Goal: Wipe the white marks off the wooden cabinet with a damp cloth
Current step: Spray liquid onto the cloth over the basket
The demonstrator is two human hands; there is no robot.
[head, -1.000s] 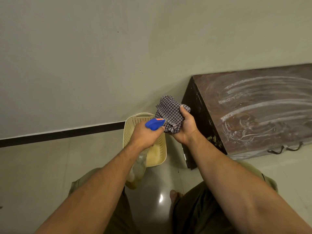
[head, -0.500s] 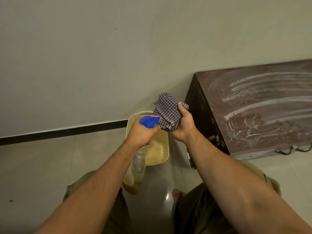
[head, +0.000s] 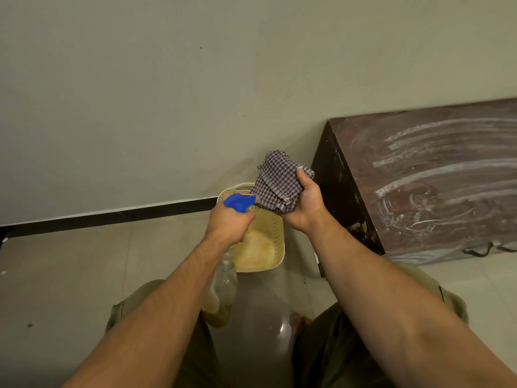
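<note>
Right hand closed around bunched checked cloth, thumb on top, held above far rim of cream basket on floor. Left hand gripped on spray bottle, blue trigger head pointing at cloth, nozzle just beside it. Clear bottle body hangs below wrist. Wooden cabinet at right against wall, top covered in white marks, well apart from cloth
</note>
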